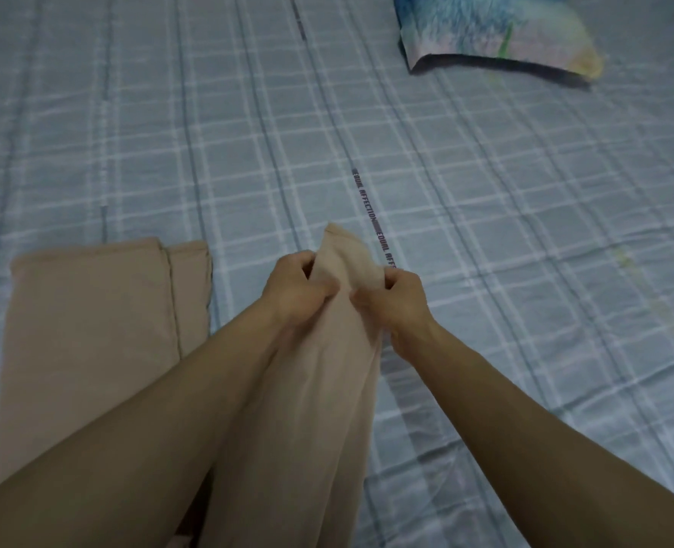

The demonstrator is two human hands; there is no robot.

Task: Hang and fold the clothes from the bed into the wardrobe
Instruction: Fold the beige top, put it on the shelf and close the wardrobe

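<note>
Left hand (295, 287), right hand (402, 302) pinch creased beige garment (327, 389).

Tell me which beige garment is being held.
The middle garment, raised and bunched, gripped near its top by the left hand and right hand. The left garment lies flat on the bed, untouched.

Beige cloth (327, 389): plain, soft, lifted off the bed (485, 231), bunched into a long narrow strip running from the bottom edge up to mid-frame. Top end is pinched between left hand (295, 286) and right hand (398, 306), a hemmed corner poking up above the fingers. Second beige piece (90, 330): flat on the bed at left, two hemmed ends side by side, smooth. Can't tell if both are one garment.
</note>
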